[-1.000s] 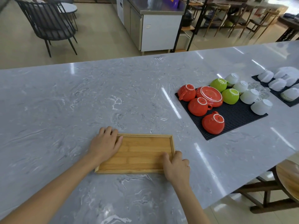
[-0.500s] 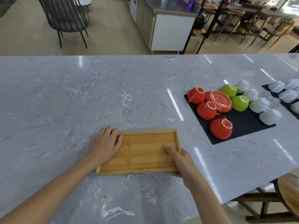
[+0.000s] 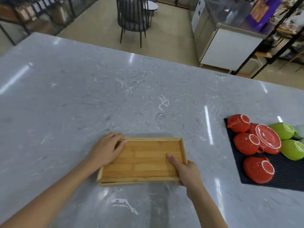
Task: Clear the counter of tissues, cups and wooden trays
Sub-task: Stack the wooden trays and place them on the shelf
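Now that the right hand (image 3: 186,170) has slid under the wooden tray (image 3: 143,160), thumb on top, and the left hand (image 3: 107,149) grips its far-left end, lower center, it's basically ready to lift off the counter (image 3: 82,96).

left hand (image 3: 106,149) curled, right hand (image 3: 186,171) pinching

The single head camera is looking forward and steeply down from close above the counter (image 3: 115,96), tilting, with floor beyond.
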